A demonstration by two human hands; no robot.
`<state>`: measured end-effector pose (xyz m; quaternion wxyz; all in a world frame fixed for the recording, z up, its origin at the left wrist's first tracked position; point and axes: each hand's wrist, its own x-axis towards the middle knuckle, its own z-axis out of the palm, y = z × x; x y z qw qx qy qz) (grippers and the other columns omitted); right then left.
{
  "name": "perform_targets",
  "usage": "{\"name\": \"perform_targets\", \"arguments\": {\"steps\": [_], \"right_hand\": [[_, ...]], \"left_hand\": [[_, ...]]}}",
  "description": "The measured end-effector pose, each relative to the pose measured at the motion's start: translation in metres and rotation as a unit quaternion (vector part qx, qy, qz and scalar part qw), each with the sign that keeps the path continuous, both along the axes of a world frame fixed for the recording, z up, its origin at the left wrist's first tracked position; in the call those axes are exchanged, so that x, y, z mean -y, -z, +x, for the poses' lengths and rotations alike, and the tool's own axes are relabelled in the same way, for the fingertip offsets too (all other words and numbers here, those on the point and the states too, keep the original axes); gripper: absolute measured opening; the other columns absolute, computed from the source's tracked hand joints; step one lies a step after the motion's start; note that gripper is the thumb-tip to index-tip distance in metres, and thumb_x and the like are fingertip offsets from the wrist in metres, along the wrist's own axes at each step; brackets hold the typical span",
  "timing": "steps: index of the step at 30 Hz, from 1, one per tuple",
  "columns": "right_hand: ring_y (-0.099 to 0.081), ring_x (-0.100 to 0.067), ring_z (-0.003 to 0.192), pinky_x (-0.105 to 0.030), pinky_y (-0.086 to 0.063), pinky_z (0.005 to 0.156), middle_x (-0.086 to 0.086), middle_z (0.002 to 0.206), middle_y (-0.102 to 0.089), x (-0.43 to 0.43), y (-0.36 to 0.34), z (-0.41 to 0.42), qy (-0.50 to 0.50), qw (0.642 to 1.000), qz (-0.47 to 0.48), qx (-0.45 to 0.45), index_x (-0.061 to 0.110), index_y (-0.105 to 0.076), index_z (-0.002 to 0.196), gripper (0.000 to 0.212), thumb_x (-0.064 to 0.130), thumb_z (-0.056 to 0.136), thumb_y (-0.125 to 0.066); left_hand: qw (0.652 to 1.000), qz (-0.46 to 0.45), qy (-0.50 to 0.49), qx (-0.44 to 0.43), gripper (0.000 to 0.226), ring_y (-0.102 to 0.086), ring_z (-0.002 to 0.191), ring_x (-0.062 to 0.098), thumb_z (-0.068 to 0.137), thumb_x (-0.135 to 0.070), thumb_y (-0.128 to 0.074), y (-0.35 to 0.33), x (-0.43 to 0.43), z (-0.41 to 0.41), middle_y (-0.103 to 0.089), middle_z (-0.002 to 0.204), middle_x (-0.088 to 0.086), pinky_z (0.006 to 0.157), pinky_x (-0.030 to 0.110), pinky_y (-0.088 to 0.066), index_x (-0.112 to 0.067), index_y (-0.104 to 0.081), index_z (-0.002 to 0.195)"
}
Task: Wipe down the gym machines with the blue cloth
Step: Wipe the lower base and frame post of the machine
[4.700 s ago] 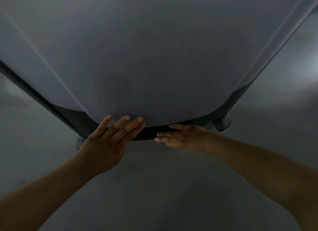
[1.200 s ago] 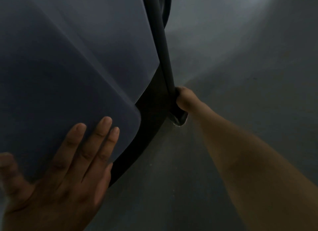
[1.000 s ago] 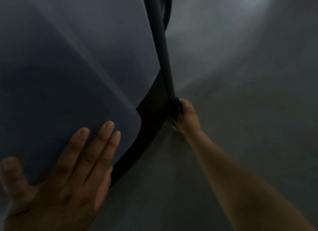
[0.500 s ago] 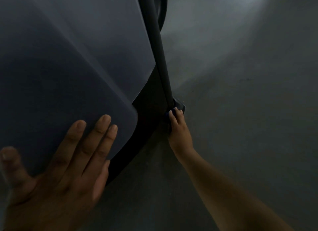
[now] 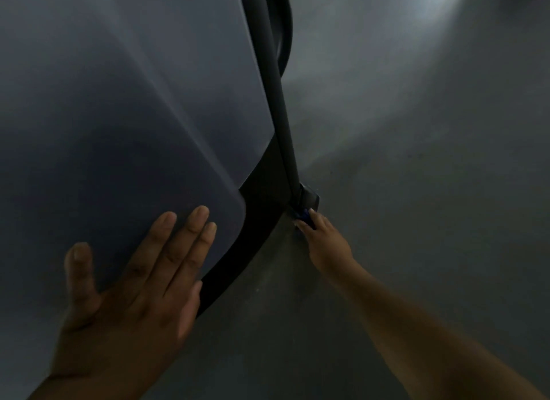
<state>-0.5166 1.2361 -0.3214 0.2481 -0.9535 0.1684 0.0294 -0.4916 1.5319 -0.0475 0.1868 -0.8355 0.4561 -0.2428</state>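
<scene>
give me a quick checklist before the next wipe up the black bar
1. Grip on cloth by right hand: ok, blue shows under it.
2. Contact of cloth with bar at its foot: ok.
3. Brace of left hand, flat on panel: ok.
4. Path up the bar: ok, nothing on it.
5. State of cloth: cannot tell, mostly hidden.

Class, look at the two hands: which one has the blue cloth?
The right hand, at the foot of the dark post, holds the blue cloth; the left hand lies flat, fingers straight, on the grey panel.
</scene>
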Motion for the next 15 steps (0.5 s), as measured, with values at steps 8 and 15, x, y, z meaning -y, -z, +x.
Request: {"name": "perform_targets", "arguments": {"steps": [8, 15], "right_hand": [[-0.062, -0.010, 0.126, -0.016, -0.046, 0.107, 0.001, 0.141, -0.065, 0.016, -0.108, 0.074, 0.224, 0.842, 0.351, 0.343, 0.023, -0.069, 0.139, 0.038, 0.013, 0.104, -0.061], [-0.068, 0.004, 0.097, -0.035, -0.051, 0.090, 0.022, 0.102, -0.075, -0.006, -0.129, 0.087, 0.288, 0.741, 0.510, 0.329, 0.039, -0.073, 0.114, 0.027, 0.030, 0.114, -0.048]], "left_hand": [[0.999, 0.033, -0.017, -0.024, 0.070, -0.028, 0.165, 0.024, 0.104, -0.042, -0.054, -0.008, 0.004, -0.020, -0.030, 0.179, 0.004, 0.108, 0.087, -0.035, -0.017, -0.041, 0.168], [0.998, -0.042, 0.039, -0.013, 0.069, -0.030, 0.164, 0.036, 0.105, -0.039, -0.059, -0.069, 0.011, -0.006, -0.034, 0.177, 0.009, 0.104, 0.083, -0.044, -0.015, -0.043, 0.167]]}}
